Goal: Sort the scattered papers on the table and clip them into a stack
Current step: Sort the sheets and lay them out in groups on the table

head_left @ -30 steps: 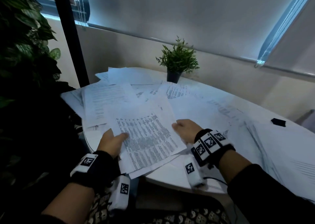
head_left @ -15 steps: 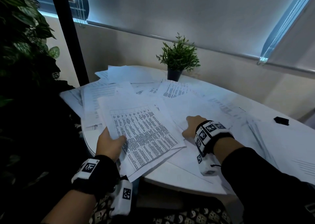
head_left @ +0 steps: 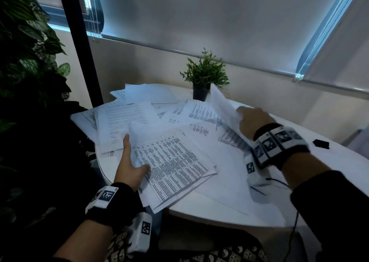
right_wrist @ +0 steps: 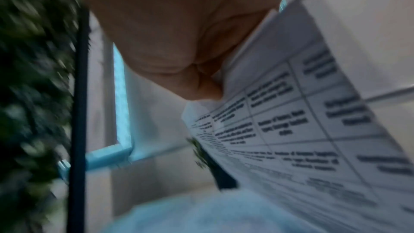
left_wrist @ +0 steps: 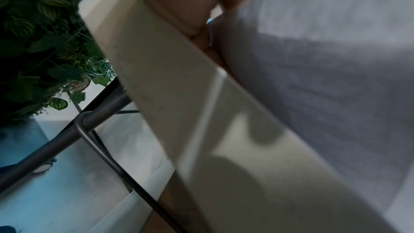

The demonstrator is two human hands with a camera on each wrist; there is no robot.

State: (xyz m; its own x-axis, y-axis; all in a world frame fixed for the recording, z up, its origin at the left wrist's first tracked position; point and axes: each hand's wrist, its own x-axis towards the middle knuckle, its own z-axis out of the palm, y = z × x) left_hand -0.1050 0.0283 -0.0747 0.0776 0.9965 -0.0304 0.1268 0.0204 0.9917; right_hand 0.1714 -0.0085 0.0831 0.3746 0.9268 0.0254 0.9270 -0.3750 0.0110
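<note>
Printed papers (head_left: 139, 118) lie scattered over a white round table (head_left: 199, 208). My left hand (head_left: 132, 160) holds a small stack of table-printed sheets (head_left: 173, 166) at its near left corner, thumb on top and index finger stretched along the left edge. The left wrist view shows the stack's underside (left_wrist: 313, 59) above the table edge (left_wrist: 179, 95). My right hand (head_left: 246, 117) pinches one printed sheet (head_left: 221, 108) and holds it raised and tilted above the pile; the right wrist view shows the sheet (right_wrist: 291, 130) under my fingers (right_wrist: 179, 42). A black binder clip (head_left: 321, 143) lies at the right.
A small potted plant (head_left: 203, 78) stands at the back of the table by the wall. Large leafy plants (head_left: 26, 62) and a black pole (head_left: 79, 42) fill the left side. The stack overhangs the table's near edge above my lap.
My right hand left the papers in the middle, reached farther back and lifted one sheet off the pile. My left hand slid up along the stack's left edge.
</note>
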